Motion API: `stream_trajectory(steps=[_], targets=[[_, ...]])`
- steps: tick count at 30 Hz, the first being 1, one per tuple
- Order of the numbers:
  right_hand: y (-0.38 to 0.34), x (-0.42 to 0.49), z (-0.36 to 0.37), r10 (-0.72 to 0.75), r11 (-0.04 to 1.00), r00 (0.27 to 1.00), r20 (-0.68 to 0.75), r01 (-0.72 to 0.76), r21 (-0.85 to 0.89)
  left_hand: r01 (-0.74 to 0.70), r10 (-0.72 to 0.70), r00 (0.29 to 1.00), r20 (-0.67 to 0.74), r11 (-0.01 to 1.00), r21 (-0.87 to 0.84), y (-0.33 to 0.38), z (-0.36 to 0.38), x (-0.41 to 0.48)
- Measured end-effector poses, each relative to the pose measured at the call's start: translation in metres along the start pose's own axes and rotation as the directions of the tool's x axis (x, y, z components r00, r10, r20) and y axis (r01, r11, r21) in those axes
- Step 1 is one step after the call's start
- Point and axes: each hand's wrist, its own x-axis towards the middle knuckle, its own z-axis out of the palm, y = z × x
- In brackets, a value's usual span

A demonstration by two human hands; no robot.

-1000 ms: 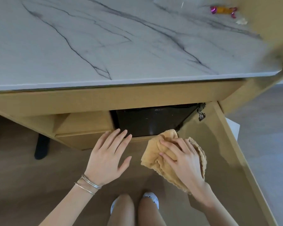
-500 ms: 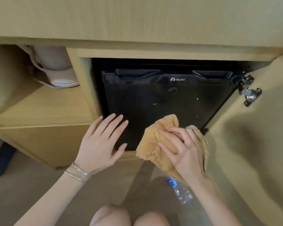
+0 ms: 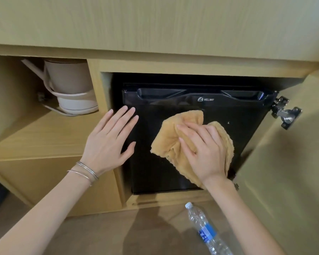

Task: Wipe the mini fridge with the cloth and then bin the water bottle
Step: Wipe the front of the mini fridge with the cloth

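A black mini fridge (image 3: 238, 137) sits inside a wooden cabinet niche, its door facing me. My right hand (image 3: 204, 150) presses a tan cloth (image 3: 171, 137) flat against the middle of the fridge door. My left hand (image 3: 109, 142) is spread open, palm against the fridge's left edge and the cabinet divider. A clear plastic water bottle (image 3: 204, 230) with a blue label and white cap lies on the floor below my right forearm.
The cabinet door (image 3: 287, 181) stands swung open at the right, with a metal hinge (image 3: 284, 113) at its top. A white kettle (image 3: 72, 89) with its cord sits on the shelf (image 3: 44, 137) to the left. Tan floor lies below.
The view has dropped from the marble counter top down to the fridge front. Both hands have moved up onto the fridge door, and the bottle has come fully into sight.
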Motion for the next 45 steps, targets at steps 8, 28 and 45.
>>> stream_trajectory(steps=[8, 28, 45], targets=[[-0.014, 0.009, 0.066, 0.029, 0.989, 0.992, -0.123, -0.047, -0.140, 0.002, -0.002, 0.999, -0.042, 1.000, 0.003, -0.008, 0.017, -0.005], [-0.012, 0.022, 0.073, 0.136, 0.965, 0.966, -0.219, -0.179, -0.191, -0.057, 0.055, 0.994, -0.098, 0.998, -0.019, -0.016, 0.022, -0.005], [-0.030, 0.013, 0.086, 0.232, 0.955, 0.948, -0.219, -0.265, -0.136, -0.012, 0.010, 0.994, -0.113, 1.000, -0.022, -0.006, 0.030, -0.007]])
